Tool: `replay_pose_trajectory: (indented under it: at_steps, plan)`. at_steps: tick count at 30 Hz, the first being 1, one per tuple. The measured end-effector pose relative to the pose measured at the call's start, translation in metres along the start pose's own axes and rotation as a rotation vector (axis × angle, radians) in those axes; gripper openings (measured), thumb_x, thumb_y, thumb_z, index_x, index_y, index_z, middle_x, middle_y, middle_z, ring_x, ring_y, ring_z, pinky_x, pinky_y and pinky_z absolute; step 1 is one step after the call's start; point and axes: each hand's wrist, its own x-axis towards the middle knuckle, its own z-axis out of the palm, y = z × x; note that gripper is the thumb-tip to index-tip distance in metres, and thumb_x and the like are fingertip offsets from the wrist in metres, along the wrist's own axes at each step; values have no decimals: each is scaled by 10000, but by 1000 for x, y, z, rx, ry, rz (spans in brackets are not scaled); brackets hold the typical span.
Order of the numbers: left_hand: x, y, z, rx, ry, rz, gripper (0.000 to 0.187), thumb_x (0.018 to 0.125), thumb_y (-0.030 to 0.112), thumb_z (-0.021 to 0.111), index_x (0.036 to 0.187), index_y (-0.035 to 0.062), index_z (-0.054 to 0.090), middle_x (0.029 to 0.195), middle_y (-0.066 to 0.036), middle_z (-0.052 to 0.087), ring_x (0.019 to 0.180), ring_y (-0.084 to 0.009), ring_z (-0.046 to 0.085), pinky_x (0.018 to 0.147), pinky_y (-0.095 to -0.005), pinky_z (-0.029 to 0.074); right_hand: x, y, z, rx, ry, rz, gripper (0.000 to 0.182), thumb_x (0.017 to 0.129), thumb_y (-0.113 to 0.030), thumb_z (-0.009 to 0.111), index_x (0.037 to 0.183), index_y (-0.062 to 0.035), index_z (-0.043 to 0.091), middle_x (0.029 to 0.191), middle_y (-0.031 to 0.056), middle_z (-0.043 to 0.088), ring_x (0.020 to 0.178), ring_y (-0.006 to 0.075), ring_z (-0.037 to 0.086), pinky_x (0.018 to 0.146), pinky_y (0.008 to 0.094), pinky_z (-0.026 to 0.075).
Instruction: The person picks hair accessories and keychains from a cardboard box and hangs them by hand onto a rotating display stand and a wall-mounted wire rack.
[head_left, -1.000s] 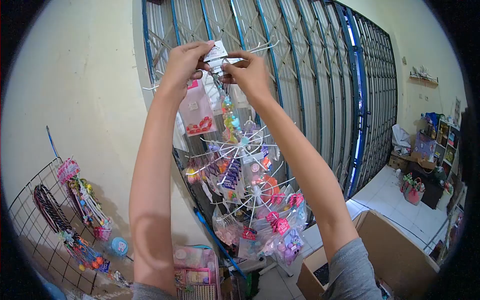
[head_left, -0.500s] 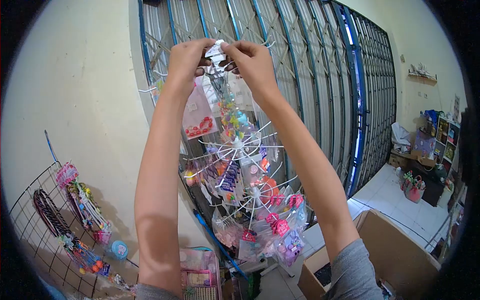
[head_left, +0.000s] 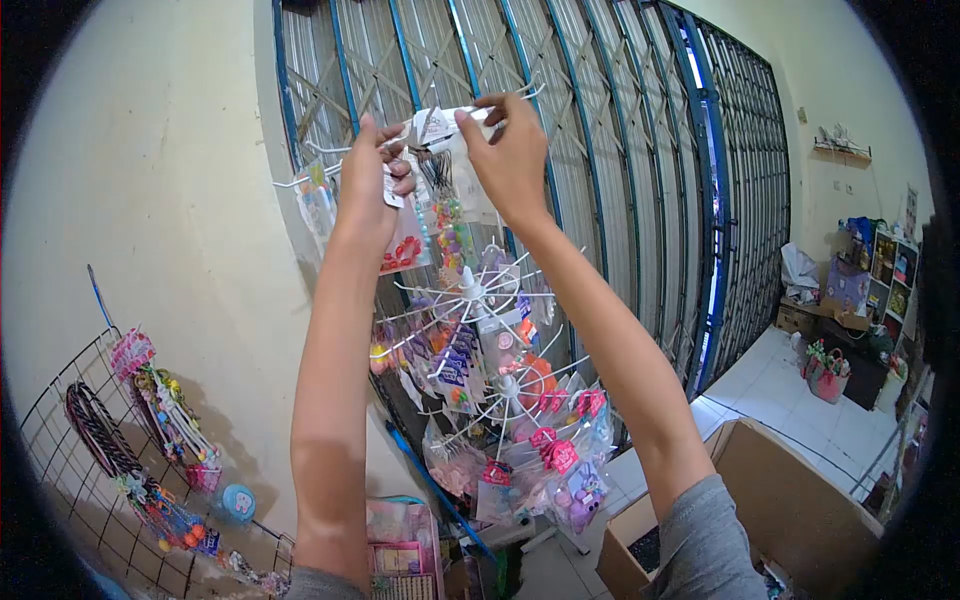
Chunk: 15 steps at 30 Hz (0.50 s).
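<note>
High up in front of the folding shutter, my left hand [head_left: 370,185] has its fingers curled round a small white tag [head_left: 392,188]. My right hand [head_left: 510,155] pinches the edge of a white card [head_left: 463,122] between thumb and forefinger. Beside that thumb is the white header tag [head_left: 432,125] of a bunch of colourful bead strands [head_left: 452,225], which hang down on thin black cords. Behind my left wrist, a see-through packet with red beads [head_left: 405,252] is partly hidden. White hook ends [head_left: 537,90] stick out past both hands.
Below stands a white rotating rack [head_left: 470,290] with several packaged accessories. At left, a black wire grid [head_left: 60,430] carries hair ties and beads. A cardboard box [head_left: 790,480] is at lower right, and a pink case [head_left: 400,530] at the bottom. Behind is the metal folding shutter [head_left: 620,200].
My hands have moved apart; the left came down and left with a white tag, while the right shifted slightly right. The bead strands now hang below the header tag between them.
</note>
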Motion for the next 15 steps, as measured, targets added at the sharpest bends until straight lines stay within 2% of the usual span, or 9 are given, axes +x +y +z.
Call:
replay_pose_trajectory:
  at_steps: [1,2,4,5,9,10,12,13,15]
  plan:
    - [-2,-1,-5,-246,-129,-149,397,821,354,348,936,-17,428,717,-74,437,518,-99,358,417,-200,318,-7,-11,-7,-26,111,-166,260,606,-158,620,814,-13,566,712,112,534,695,216,527,622,275,404]
    - [-4,-1,-9,-494,-258,-292,402,829,348,324,929,-30,412,690,-70,421,531,-125,369,457,-217,356,-16,-20,-15,-24,108,-165,260,606,-158,620,814,-13,566,712,112,534,695,216,527,622,275,404]
    - [-18,5,-2,-510,-231,-350,401,834,346,307,912,-33,412,701,-78,424,557,-142,380,493,-231,368,-33,-33,-30,107,-279,-527,336,586,-164,634,886,-40,545,779,112,509,748,209,507,640,277,397]
    - [-25,9,3,-524,-212,-413,403,840,344,290,895,-36,412,712,-86,427,583,-159,392,528,-245,379,-36,-32,-28,110,-282,-526,336,586,-164,634,886,-40,545,779,112,509,748,209,507,640,277,397]
    - [-30,5,5,-734,-243,-387,347,849,266,294,927,-53,407,781,-107,452,729,-199,449,684,-300,401,-39,-24,-27,53,-288,-502,255,599,-152,626,816,-31,569,754,97,519,678,200,506,605,265,403]
    - [-32,4,8,-738,-243,-389,347,849,266,294,927,-53,407,781,-107,452,729,-199,449,684,-300,401,-36,-22,-28,36,-253,-428,226,610,-141,616,797,-24,568,742,93,520,676,196,512,586,259,405]
    - [-37,3,20,-708,-156,-226,321,841,252,332,937,-46,407,842,-116,458,790,-193,453,699,-292,399,-30,-20,-28,27,-197,-361,151,668,-129,571,748,-2,559,693,91,542,635,187,539,533,247,412]
    - [-39,4,23,-710,-157,-226,321,841,252,332,937,-46,407,842,-116,458,790,-193,453,699,-292,399,-27,-21,-26,25,-198,-362,151,668,-129,571,748,-2,559,693,91,542,635,187,539,533,247,412]
    - [-41,7,27,-418,-227,-58,307,828,255,364,906,-25,462,817,-106,509,763,-154,489,649,-249,388,-19,-24,-21,161,-89,-144,162,703,-151,548,707,12,549,677,100,566,593,181,554,534,247,419]
